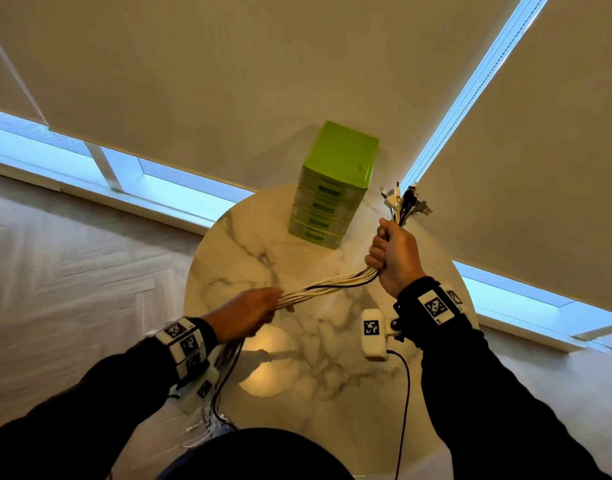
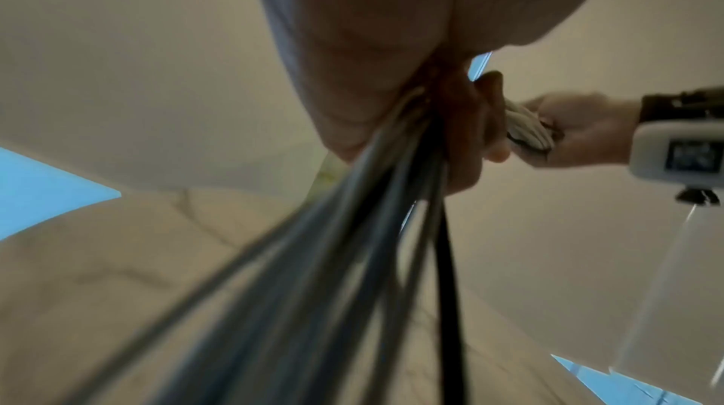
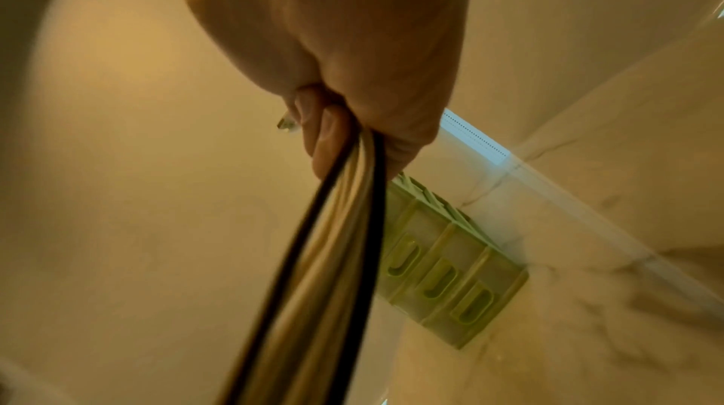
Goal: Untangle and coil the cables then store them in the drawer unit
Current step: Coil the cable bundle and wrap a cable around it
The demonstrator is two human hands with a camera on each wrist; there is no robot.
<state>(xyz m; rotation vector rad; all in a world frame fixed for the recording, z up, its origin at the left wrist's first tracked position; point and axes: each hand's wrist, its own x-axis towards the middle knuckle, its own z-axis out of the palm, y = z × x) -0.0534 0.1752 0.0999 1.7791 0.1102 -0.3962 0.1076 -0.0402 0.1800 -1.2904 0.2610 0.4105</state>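
Note:
A bundle of white and black cables (image 1: pixel 327 285) stretches between my two hands above the round marble table (image 1: pixel 242 237). My right hand (image 1: pixel 392 252) grips the bundle near its end, and the plugs (image 1: pixel 405 200) stick up out of the fist. My left hand (image 1: pixel 249 311) grips the bundle lower and to the left; the loose cable tails (image 1: pixel 214 403) hang below it over the table's edge. In the left wrist view the cables (image 2: pixel 352 257) run blurred from my palm. In the right wrist view the cables (image 3: pixel 337 241) leave my fist in front of the green drawer unit (image 3: pixel 442 272).
The green drawer unit (image 1: pixel 335 181) stands at the table's far side with all its drawers closed. Window blinds (image 1: pixel 228 81) hang behind it. A black cord (image 1: pixel 403 403) from my right wrist camera drops across the table's right part.

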